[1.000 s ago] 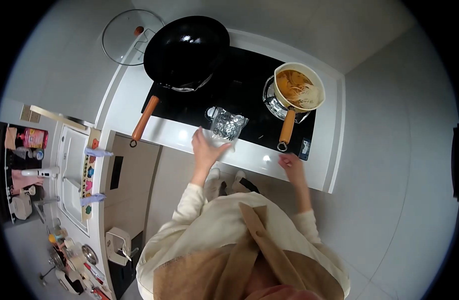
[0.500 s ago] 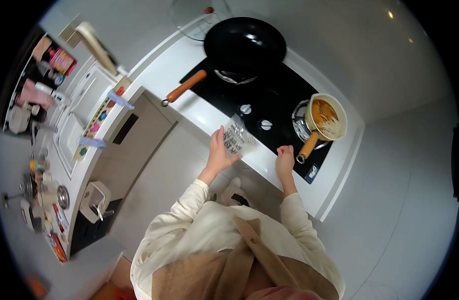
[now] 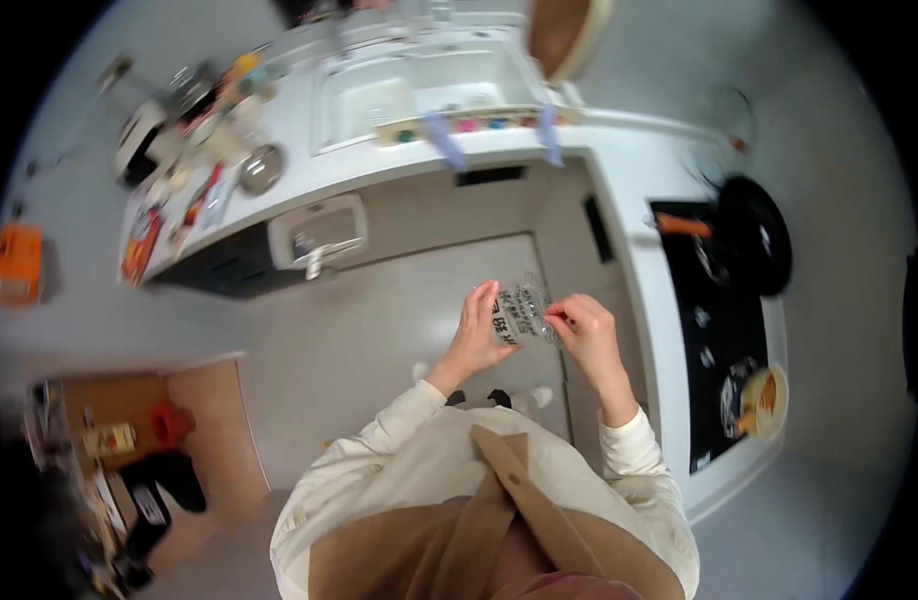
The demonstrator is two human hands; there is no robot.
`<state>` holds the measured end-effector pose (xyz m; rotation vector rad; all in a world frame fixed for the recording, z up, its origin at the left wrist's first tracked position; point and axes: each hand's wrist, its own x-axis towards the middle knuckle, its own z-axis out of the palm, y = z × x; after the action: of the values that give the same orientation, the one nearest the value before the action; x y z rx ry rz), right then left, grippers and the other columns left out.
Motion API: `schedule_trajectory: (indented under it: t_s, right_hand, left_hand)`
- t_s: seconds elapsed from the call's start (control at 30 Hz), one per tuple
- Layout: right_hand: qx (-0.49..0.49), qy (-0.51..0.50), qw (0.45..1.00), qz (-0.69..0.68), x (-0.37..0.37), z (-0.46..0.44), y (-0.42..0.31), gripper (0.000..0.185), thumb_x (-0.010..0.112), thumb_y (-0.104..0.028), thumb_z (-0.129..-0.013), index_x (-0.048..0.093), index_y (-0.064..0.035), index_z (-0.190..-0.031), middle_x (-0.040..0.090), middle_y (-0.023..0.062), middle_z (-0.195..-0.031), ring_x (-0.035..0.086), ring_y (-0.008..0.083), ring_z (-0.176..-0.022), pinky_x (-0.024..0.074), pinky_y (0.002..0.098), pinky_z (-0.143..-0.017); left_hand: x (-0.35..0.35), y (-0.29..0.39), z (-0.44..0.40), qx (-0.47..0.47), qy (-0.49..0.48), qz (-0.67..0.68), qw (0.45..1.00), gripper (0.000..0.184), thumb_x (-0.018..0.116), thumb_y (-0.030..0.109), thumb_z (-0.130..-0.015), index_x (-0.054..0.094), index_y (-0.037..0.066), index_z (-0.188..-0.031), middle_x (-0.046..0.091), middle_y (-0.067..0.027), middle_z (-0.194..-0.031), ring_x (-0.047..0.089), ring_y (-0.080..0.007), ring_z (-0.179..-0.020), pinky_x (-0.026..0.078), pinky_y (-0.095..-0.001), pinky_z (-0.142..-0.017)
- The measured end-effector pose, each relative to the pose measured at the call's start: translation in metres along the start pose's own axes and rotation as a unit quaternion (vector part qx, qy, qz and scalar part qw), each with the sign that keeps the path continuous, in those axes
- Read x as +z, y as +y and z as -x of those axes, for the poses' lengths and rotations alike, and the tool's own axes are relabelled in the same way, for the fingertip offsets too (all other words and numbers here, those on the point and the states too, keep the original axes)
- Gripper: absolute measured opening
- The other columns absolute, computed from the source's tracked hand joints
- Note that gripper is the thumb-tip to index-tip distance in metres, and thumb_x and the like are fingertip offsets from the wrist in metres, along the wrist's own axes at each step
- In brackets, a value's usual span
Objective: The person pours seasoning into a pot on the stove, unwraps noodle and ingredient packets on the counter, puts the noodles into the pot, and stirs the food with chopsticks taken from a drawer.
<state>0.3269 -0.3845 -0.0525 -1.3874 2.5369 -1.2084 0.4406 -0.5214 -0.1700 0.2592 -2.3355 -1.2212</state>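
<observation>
A clear plastic bag (image 3: 520,311) with black printed characters hangs between my two hands, above the floor. My left hand (image 3: 471,330) grips its left side, thumb at the bottom and fingers at the top. At the bag's right edge my right hand (image 3: 591,340) is closed in a pinch on the plastic. What the bag contains, if anything, I cannot make out.
To the right, a black wok (image 3: 759,235) and a cream saucepan (image 3: 774,405) stand on the black stove (image 3: 694,330). Ahead is a white double sink (image 3: 419,90) in the counter. A white bin (image 3: 314,232) hangs on the cabinet front. An orange crate (image 3: 17,262) is at far left.
My body and view have turned left, from the stove toward the sink. The bag has come along in my left hand, and my right hand has moved over to pinch its edge.
</observation>
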Motion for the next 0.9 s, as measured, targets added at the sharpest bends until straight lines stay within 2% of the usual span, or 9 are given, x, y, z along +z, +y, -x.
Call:
schedule_trajectory:
  t_s: [0.2, 0.3, 0.4, 0.53, 0.63, 0.73, 0.77, 0.83, 0.9]
  right_hand:
    - [-0.129, -0.119, 0.984, -0.038, 0.108, -0.089, -0.102, 0.01, 0.07, -0.003, -0.064, 0.063, -0.0039, -0.072, 0.058, 0.0059, -0.067, 0.055, 0.0237, -0.065, 0.0455, 0.0335, -0.058]
    - [-0.257, -0.181, 0.949, -0.005, 0.157, -0.123, -0.139, 0.011, 0.069, -0.003, -0.062, 0.065, -0.0042, -0.071, 0.058, 0.0054, -0.068, 0.055, 0.0232, -0.067, 0.046, 0.0342, -0.058]
    - [-0.336, -0.277, 0.899, -0.052, 0.204, -0.161, -0.179, 0.015, 0.07, -0.001, -0.059, 0.065, -0.0024, -0.073, 0.059, 0.0056, -0.069, 0.053, 0.0236, -0.067, 0.045, 0.0338, -0.058]
    - [-0.379, -0.307, 0.865, -0.118, 0.264, -0.206, -0.234, 0.012, 0.069, -0.002, -0.063, 0.066, -0.0028, -0.075, 0.057, 0.0076, -0.066, 0.054, 0.0243, -0.068, 0.0454, 0.0322, -0.059]
    - [-0.371, -0.256, 0.88, -0.152, 0.302, -0.245, -0.258, 0.029, 0.074, -0.009, -0.063, 0.065, -0.0034, -0.09, 0.06, 0.0076, -0.076, 0.056, 0.0214, -0.069, 0.0461, 0.0306, -0.061]
    - [-0.192, -0.29, 0.911, -0.223, 0.33, -0.277, -0.295, 0.052, 0.078, -0.017, -0.063, 0.057, -0.0048, -0.109, 0.061, 0.0082, -0.09, 0.057, 0.0192, -0.072, 0.0473, 0.0297, -0.064]
    - [-0.153, -0.343, 0.906, -0.194, 0.344, -0.284, -0.299, 0.07, 0.081, -0.022, -0.061, 0.048, -0.0065, -0.121, 0.058, 0.0086, -0.103, 0.058, 0.0184, -0.077, 0.0485, 0.0299, -0.069]
    - [-0.162, -0.375, 0.896, -0.173, 0.378, -0.295, -0.307, 0.058, 0.075, -0.018, -0.069, 0.049, -0.0052, -0.119, 0.063, 0.0126, -0.094, 0.062, 0.0198, -0.075, 0.0496, 0.0299, -0.066]
    - [-0.161, -0.39, 0.894, -0.15, 0.416, -0.313, -0.309, 0.039, 0.068, -0.012, -0.077, 0.054, -0.0031, -0.112, 0.065, 0.0152, -0.081, 0.064, 0.0205, -0.067, 0.0494, 0.0291, -0.059]
  left_hand:
    - [-0.143, -0.059, 0.037, -0.055, 0.172, -0.074, 0.981, 0.109, 0.084, 0.022, -0.053, 0.017, 0.005, -0.138, 0.025, -0.0177, -0.133, 0.029, -0.0367, -0.122, 0.031, -0.043, -0.1]
    - [-0.19, -0.079, 0.053, -0.071, 0.213, -0.134, 0.965, 0.109, 0.083, 0.022, -0.054, 0.017, 0.005, -0.138, 0.026, -0.0177, -0.132, 0.03, -0.0363, -0.122, 0.031, -0.0429, -0.1]
    - [-0.23, -0.1, 0.062, -0.095, 0.256, -0.154, 0.95, 0.11, 0.083, 0.022, -0.053, 0.015, 0.005, -0.138, 0.026, -0.0183, -0.132, 0.03, -0.0362, -0.121, 0.032, -0.043, -0.1]
    - [-0.279, -0.13, 0.062, -0.143, 0.33, -0.123, 0.925, 0.114, 0.084, 0.022, -0.052, 0.012, 0.004, -0.139, 0.024, -0.0191, -0.133, 0.03, -0.0367, -0.122, 0.033, -0.0435, -0.099]
    - [-0.32, -0.158, 0.051, -0.166, 0.375, -0.112, 0.905, 0.116, 0.085, 0.022, -0.051, 0.011, 0.004, -0.139, 0.022, -0.0195, -0.134, 0.029, -0.037, -0.122, 0.033, -0.0435, -0.1]
    - [-0.373, -0.18, 0.033, -0.166, 0.393, -0.125, 0.896, 0.116, 0.085, 0.023, -0.051, 0.012, 0.004, -0.139, 0.022, -0.0192, -0.134, 0.028, -0.0366, -0.123, 0.032, -0.0434, -0.101]
    - [-0.391, -0.188, 0.026, -0.151, 0.394, -0.134, 0.897, 0.116, 0.085, 0.023, -0.051, 0.012, 0.004, -0.139, 0.022, -0.019, -0.134, 0.028, -0.0365, -0.124, 0.032, -0.0435, -0.101]
    - [-0.423, -0.211, 0.016, -0.131, 0.383, -0.155, 0.901, 0.118, 0.086, 0.03, -0.049, 0.014, 0.004, -0.139, 0.021, -0.018, -0.137, 0.027, -0.0365, -0.126, 0.031, -0.0439, -0.102]
    - [-0.46, -0.236, 0.014, -0.051, 0.333, -0.172, 0.926, 0.12, 0.086, 0.036, -0.046, 0.016, 0.004, -0.138, 0.02, -0.0178, -0.139, 0.026, -0.037, -0.127, 0.029, -0.0441, -0.103]
